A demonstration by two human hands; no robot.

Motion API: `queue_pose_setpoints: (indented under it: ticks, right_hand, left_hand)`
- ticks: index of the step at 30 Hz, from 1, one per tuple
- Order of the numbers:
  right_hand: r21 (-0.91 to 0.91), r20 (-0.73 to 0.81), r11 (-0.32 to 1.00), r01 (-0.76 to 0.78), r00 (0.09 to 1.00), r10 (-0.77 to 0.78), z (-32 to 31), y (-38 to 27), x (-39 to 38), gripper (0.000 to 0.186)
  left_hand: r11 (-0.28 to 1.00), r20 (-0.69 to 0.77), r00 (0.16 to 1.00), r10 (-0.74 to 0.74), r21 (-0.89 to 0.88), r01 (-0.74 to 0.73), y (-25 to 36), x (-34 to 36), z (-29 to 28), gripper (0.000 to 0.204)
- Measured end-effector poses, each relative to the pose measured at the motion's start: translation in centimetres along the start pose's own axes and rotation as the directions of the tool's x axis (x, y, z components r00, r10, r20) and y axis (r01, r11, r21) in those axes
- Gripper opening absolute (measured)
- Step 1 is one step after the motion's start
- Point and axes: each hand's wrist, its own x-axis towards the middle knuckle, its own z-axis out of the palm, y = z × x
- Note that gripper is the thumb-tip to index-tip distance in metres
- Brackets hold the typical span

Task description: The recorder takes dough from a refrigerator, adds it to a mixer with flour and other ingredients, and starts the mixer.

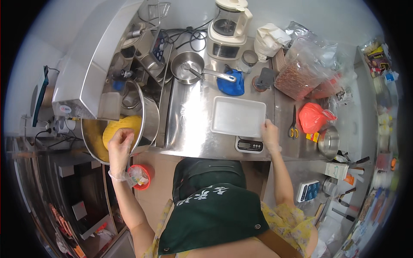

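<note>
1. My left hand (120, 144) wears a thin clear glove and reaches into the big steel mixing bowl (148, 118). Its fingers are curled down onto the yellow dough (118, 129) and touch its top; I cannot tell whether they are pinching it or just resting there.
2. That bowl sits under the head of a steel stand mixer (99, 56), which rises just beyond my left hand.
3. Below my left wrist, off the counter edge, is a small red container (144, 177) with a plastic wrapper in it.
4. Between my two hands lies the bare steel counter (187, 116), with my dark green apron (211, 215) below it.
5. My right hand (270, 134) rests with its fingers loosely together on the near right corner of a white rectangular tray (238, 116).
6. The tray sits on a small digital scale (249, 145), whose display shows just left of my right hand.
7. To the right of that hand lie yellow-handled scissors (293, 124), then a red plastic bag (314, 117).
8. My hands are well apart, one at each job.
</note>
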Motion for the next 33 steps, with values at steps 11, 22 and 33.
queue_pose_setpoints:
  ticks: [11, 22, 33]
  right_hand:
    - [0.001, 0.149, 0.974, 0.229, 0.963, -0.226, 10.8, -7.1, 4.3, 0.020]
    - [-0.071, 0.019, 0.830, 0.554, 0.833, -0.554, 9.2, -13.0, -12.6, 0.011]
    - [-0.177, 0.666, 0.880, 0.440, 0.712, -0.223, 28.7, -0.2, -17.6, 0.016]
  left_hand:
    - [0.932, -0.519, 0.827, 0.217, -0.141, -0.333, -1.0, -6.0, -0.9, 0.013]
    - [0.770, -0.600, 0.495, -0.629, -0.567, 0.293, -26.0, -31.1, 5.6, 0.018]
    - [0.518, -0.344, 0.415, -0.842, -0.304, 0.799, -34.7, -48.4, 25.2, 0.014]
